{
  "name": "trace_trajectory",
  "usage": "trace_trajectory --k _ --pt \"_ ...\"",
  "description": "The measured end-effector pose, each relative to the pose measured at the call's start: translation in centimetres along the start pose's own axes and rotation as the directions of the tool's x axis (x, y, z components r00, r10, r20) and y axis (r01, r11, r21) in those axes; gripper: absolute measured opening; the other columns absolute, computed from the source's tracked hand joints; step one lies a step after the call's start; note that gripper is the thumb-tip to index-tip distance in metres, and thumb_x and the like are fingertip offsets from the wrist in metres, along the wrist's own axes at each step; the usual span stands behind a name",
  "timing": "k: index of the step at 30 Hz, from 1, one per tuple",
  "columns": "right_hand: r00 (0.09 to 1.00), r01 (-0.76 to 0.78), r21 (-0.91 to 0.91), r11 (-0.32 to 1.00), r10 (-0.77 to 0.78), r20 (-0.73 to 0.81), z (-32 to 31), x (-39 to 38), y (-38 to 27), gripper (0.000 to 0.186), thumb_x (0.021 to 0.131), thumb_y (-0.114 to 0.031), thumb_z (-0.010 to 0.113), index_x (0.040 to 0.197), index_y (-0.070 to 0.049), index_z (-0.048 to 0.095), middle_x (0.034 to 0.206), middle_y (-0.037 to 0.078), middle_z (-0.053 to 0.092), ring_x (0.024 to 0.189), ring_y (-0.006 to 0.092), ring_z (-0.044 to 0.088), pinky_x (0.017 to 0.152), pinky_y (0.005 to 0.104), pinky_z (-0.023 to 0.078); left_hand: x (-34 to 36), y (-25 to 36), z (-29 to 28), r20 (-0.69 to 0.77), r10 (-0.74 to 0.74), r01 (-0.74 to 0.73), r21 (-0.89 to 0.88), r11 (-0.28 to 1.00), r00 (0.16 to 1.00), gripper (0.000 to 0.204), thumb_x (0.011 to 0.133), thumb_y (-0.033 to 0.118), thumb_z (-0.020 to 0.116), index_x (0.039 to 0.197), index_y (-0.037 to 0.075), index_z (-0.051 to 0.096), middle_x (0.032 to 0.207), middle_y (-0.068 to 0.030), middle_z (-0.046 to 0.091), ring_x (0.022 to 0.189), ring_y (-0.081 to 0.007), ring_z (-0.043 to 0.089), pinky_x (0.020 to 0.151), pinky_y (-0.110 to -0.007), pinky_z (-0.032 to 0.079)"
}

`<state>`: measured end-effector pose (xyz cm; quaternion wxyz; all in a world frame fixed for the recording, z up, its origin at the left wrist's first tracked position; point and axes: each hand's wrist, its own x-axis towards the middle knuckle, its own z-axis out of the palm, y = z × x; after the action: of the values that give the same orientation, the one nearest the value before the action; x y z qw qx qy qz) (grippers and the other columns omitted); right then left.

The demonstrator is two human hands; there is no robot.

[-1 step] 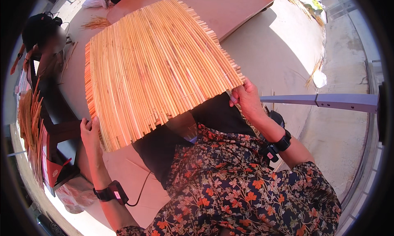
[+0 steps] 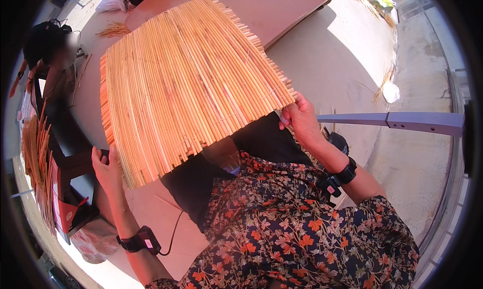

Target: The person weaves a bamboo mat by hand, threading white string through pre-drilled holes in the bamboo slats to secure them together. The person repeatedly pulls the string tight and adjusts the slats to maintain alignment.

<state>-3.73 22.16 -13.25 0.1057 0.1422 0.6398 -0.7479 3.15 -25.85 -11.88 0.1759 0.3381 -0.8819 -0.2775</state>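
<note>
A wide mat of pale straw-coloured reed stalks (image 2: 191, 83), bound in rows with thin thread, spans the upper middle of the view over my lap. My right hand (image 2: 299, 117) pinches its near right corner. At the near left corner, my left hand (image 2: 108, 168) grips the edge, its fingertips pointing up and its thumb partly hidden by the mat. Beneath the mat show my dark-trousered legs (image 2: 266, 138) and my floral shirt.
Another person (image 2: 50, 53) is at the left beside a dark bench. Bundles of reeds (image 2: 35, 163) lean there. A brown board (image 2: 282, 7) lies behind the mat. A grey metal bar (image 2: 417, 122) extends rightward from my right hand, with a white bag (image 2: 391, 93) beyond it.
The mat has shifted slightly left, its near left corner dropping a little. My left hand has moved down and left with it; my right hand has moved slightly left.
</note>
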Motion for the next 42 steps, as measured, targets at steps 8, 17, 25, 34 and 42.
trace_trajectory --k 8,17,25,34,42 --pt "0.994 -0.05 0.116 0.992 0.039 0.101 0.5 -1.5 0.3 0.008 0.102 -0.01 0.048 0.102 -0.004 0.054 0.068 0.0 0.049 0.055 0.0104 0.049 0.054 0.0296 0.051 -14.1 20.0 4.6 0.399 0.861 -0.913 -0.121 0.39 0.315 0.076 0.073 0.015 0.081 0.142 0.008 0.051 0.146 -0.0148 0.051 0.138 -0.0341 0.047 0.117 -0.052 0.032" --pt "0.989 -0.111 0.221 0.969 0.085 0.122 1.5 -2.4 -0.8 0.006 0.099 -0.008 0.052 0.097 -0.002 0.052 0.069 0.002 0.053 0.058 0.0108 0.054 0.054 0.0271 0.051 -15.2 21.7 9.9 0.346 0.875 -0.913 -0.104 0.394 0.338 0.052 0.09 0.01 0.058 0.141 0.004 0.052 0.146 -0.0148 0.053 0.138 -0.0309 0.049 0.114 -0.048 0.038" --pt "0.993 -0.11 0.093 0.99 0.112 -0.02 -0.8 -0.4 -1.2 0.01 0.102 -0.014 0.054 0.098 -0.005 0.055 0.092 0.008 0.066 0.075 0.0125 0.065 0.065 0.0271 0.057 -12.0 22.6 4.8 0.518 0.705 -0.522 -0.475 0.708 0.484 0.063 0.086 0.024 0.078 0.139 0.003 0.053 0.141 -0.0203 0.055 0.132 -0.0373 0.052 0.114 -0.047 0.037" --pt "0.976 -0.043 -0.245 0.969 0.093 0.197 3.1 6.2 -8.8 0.014 0.099 -0.018 0.059 0.093 -0.006 0.057 0.09 0.006 0.065 0.082 0.0118 0.06 0.069 0.0307 0.051 7.9 1.9 1.7 0.183 -0.1 0.092 0.048 0.995 0.978 0.078 0.092 0.051 0.067 0.138 -0.01 0.047 0.136 -0.0291 0.056 0.127 -0.0372 0.056 0.108 -0.044 0.042" --pt "0.987 0.129 -0.509 0.851 -0.063 0.145 2.9 12.0 -6.7 0.019 0.096 -0.021 0.06 0.092 -0.002 0.059 0.079 0.006 0.062 0.076 0.0146 0.058 0.07 0.0341 0.048 5.0 -1.1 4.9 0.16 -0.097 0.12 -0.139 0.983 0.982 0.081 0.089 0.057 0.068 0.129 -0.012 0.053 0.114 -0.0224 0.067 0.104 -0.027 0.066 0.091 -0.037 0.051"
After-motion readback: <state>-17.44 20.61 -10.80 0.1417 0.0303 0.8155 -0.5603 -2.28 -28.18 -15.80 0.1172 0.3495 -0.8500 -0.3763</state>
